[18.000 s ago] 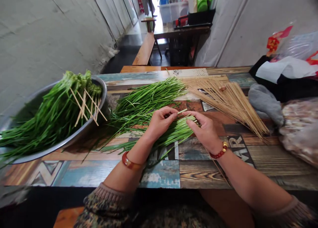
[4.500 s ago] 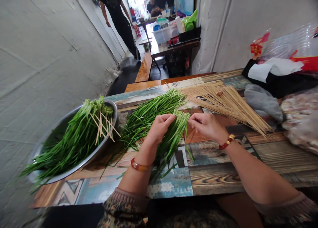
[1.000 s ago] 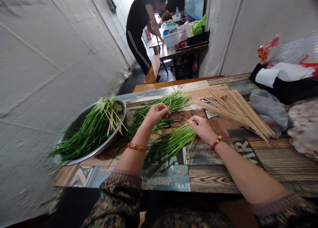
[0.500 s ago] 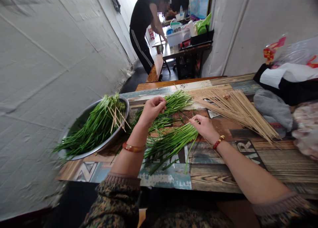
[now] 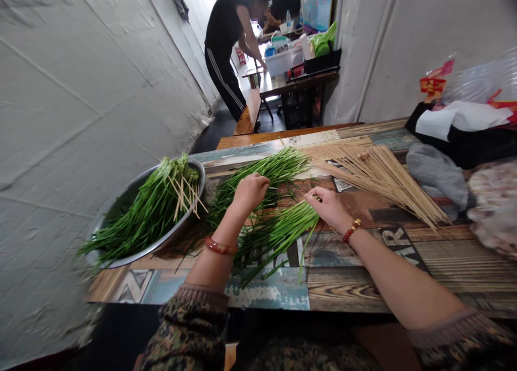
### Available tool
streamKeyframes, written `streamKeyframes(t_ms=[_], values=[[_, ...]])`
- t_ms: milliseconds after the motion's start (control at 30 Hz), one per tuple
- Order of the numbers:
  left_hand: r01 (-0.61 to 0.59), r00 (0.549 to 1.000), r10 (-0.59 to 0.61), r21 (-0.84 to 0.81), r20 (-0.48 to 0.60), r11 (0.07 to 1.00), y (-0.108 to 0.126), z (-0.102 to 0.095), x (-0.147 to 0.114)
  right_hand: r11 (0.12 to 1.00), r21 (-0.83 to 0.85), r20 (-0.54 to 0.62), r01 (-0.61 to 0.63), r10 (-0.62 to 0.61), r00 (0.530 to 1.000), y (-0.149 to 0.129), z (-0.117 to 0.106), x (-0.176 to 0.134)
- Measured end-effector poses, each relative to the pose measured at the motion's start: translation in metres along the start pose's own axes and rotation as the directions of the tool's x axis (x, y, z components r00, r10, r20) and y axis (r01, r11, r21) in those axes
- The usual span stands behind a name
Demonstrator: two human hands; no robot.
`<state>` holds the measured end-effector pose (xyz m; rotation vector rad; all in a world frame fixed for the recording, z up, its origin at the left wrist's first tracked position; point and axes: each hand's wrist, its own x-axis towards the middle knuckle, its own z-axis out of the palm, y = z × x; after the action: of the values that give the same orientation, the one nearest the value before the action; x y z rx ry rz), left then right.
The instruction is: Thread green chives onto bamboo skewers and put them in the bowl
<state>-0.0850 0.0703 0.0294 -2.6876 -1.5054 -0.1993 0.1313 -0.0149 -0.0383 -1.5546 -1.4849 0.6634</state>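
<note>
My right hand (image 5: 329, 205) is closed at the pale stem ends of a bunch of garlic chives (image 5: 286, 223), whose green leaves spread left across the table. A thin bamboo skewer shows at that hand, partly hidden. My left hand (image 5: 251, 191) has its fingers curled together over the chives; what lies between them, if anything, is hidden. Behind it rests a loose pile of chives (image 5: 278, 163). To the left stands a metal basin (image 5: 181, 228) holding chives threaded on skewers (image 5: 186, 193), the stick ends leaning over its rim.
Many bare bamboo skewers (image 5: 388, 177) fan out on the patchwork-patterned table (image 5: 347, 290) at right. Beyond them are a grey plastic bag (image 5: 436, 172) and a bag of pale contents (image 5: 495, 207). A person (image 5: 230, 42) bends beside another table at the back.
My left hand has come down a little towards the chives, its fingers more curled. The right hand keeps its hold on the bunch. The whole view has shifted slightly.
</note>
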Motion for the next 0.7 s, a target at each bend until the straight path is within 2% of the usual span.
streamKeyframes(t_ms=[100,200,400,533,700], values=[[0.065,0.998,-0.065,-0.055,-0.003,0.996,0.001,0.012,0.007,1.0,0.001,0.008,0.0,0.0,1.0,0.001,0.0,0.0],[0.12,0.993,-0.12,0.035,-0.007,0.992,0.002,0.018,0.011,1.0,-0.001,0.017,0.003,-0.003,1.0,0.001,0.0,0.001],[0.087,0.995,-0.093,0.145,0.031,0.986,0.007,0.022,0.012,1.0,0.013,0.016,0.005,-0.005,1.0,0.002,0.001,0.001],[0.053,0.998,-0.058,0.188,0.017,0.981,0.01,0.023,0.012,1.0,-0.005,0.007,0.011,-0.011,1.0,0.003,0.001,0.001],[0.029,1.0,-0.029,0.154,-0.001,0.988,0.007,0.026,0.011,1.0,0.005,0.006,0.002,-0.002,1.0,0.002,0.001,0.001]])
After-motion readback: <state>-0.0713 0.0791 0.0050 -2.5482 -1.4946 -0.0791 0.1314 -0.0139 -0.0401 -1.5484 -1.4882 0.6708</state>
